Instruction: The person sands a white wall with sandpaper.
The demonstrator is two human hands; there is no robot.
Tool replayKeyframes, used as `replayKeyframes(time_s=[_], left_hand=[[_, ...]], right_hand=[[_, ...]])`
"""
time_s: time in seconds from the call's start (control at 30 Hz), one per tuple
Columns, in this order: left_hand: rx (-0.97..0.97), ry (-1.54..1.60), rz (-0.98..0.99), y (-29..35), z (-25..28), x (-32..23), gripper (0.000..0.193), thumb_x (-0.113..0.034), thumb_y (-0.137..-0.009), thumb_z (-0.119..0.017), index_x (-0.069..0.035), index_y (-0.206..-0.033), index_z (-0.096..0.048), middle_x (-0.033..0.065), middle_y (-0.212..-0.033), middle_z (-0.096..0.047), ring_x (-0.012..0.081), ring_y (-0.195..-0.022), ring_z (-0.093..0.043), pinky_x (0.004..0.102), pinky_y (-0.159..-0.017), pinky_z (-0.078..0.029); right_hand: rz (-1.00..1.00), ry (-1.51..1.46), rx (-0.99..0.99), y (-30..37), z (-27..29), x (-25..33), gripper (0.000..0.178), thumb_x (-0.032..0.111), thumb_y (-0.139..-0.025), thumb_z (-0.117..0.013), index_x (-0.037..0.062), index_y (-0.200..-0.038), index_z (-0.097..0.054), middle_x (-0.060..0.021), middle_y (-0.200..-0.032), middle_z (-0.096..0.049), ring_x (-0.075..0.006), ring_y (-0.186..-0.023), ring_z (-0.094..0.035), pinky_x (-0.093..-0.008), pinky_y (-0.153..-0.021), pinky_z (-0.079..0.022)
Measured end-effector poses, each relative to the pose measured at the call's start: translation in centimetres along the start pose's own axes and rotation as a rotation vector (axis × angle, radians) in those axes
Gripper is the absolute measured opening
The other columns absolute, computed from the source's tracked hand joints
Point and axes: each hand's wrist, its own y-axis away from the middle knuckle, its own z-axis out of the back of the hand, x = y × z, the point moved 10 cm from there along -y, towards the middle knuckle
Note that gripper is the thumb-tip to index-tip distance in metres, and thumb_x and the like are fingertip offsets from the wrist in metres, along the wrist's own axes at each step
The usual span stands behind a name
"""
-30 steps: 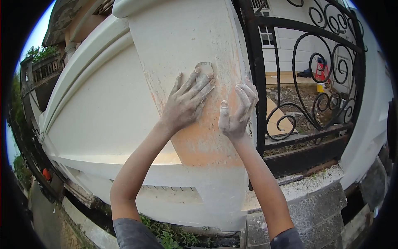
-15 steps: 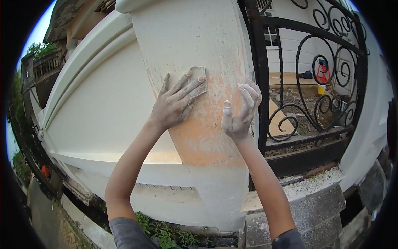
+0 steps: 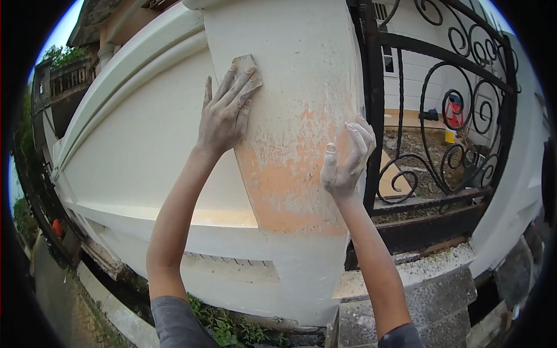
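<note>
Head view is showing my left hand [image 3: 225, 110] lying flat with fingers spread, pressing a worn sheet of sandpaper [image 3: 246, 72] against the front face of the pillar [image 3: 296, 133]; the sheet is peeking out past my fingertips at its upper corner. My right hand [image 3: 347, 159] is bracing lower down, fingers loosely curled around the pillar's right-hand edge, gripping nothing but the corner itself. Both hands are coated in pale dust. The sandpaper is sitting up and to the left of my right hand, so the left hand alone is working it. The pillar's long axis is running vertically, tilted slightly by the lens. An orange scuffed patch [image 3: 284, 185] is lying below the sheet, between my two hands. Leftward, the cream wall [image 3: 133, 151] is meeting the pillar; rightward, the black iron gate [image 3: 441, 116] is standing just beside the edge, leaving open room mostly up and down.
</note>
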Motion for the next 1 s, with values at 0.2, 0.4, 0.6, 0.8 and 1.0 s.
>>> replayKeyframes(time_s=[0.2, 0.4, 0.6, 0.8, 1.0], left_hand=[[0.076, 0.215, 0.031, 4.4, -3.4, -5.9, 0.043, -0.008, -0.086, -0.051, -0.014, -0.129, -0.053, 0.0016, -0.142, -0.042, 0.0298, -0.137, -0.027, 0.0523, -0.112, -0.01], [0.031, 0.06, 0.001, 1.4, -0.4, -0.5, 0.041, -0.009, -0.088, -0.049, -0.019, -0.127, -0.055, -0.0025, -0.143, -0.042, 0.0264, -0.138, -0.028, 0.0573, -0.111, -0.008], [-0.04, 0.143, 0.089, 1.4, -1.6, -2.2, 0.045, -0.01, -0.09, -0.046, -0.017, -0.134, -0.049, -0.0005, -0.145, -0.038, 0.0295, -0.138, -0.025, 0.0567, -0.111, -0.013], [0.097, 0.059, -0.008, -0.2, -1.0, -2.1, 0.041, -0.01, -0.091, -0.045, -0.018, -0.131, -0.051, -0.0024, -0.145, -0.038, 0.0255, -0.138, -0.026, 0.0547, -0.112, -0.013], [0.031, 0.197, 0.002, -1.0, -2.4, -5.6, 0.045, -0.011, -0.087, -0.052, -0.016, -0.132, -0.05, -0.0018, -0.145, -0.037, 0.0278, -0.139, -0.024, 0.0548, -0.111, -0.013]], right_hand=[[-0.039, 0.006, -0.054, 0.1, 1.0, -1.4, 0.042, 0.013, -0.079, -0.055, 0.0036, -0.118, -0.042, -0.0168, -0.109, -0.049, -0.0377, -0.11, -0.046, -0.0507, -0.095, -0.033], [-0.013, 0.011, -0.039, 0.0, 0.3, -0.5, 0.043, 0.011, -0.079, -0.055, 0.0027, -0.119, -0.042, -0.0174, -0.109, -0.048, -0.0378, -0.109, -0.046, -0.051, -0.094, -0.033], [-0.033, 0.054, -0.059, 0.2, 0.9, -1.0, 0.043, 0.012, -0.079, -0.055, 0.0028, -0.119, -0.042, -0.0173, -0.109, -0.048, -0.0376, -0.108, -0.046, -0.0508, -0.095, -0.033], [0.017, 0.071, -0.017, -0.2, 0.2, -0.3, 0.042, 0.013, -0.079, -0.056, 0.004, -0.118, -0.042, -0.0164, -0.107, -0.049, -0.0373, -0.108, -0.046, -0.0507, -0.095, -0.032], [-0.034, 0.058, -0.061, 0.1, 0.8, -1.0, 0.042, 0.012, -0.079, -0.056, 0.0045, -0.117, -0.043, -0.0162, -0.107, -0.05, -0.0375, -0.109, -0.046, -0.0501, -0.095, -0.032]])
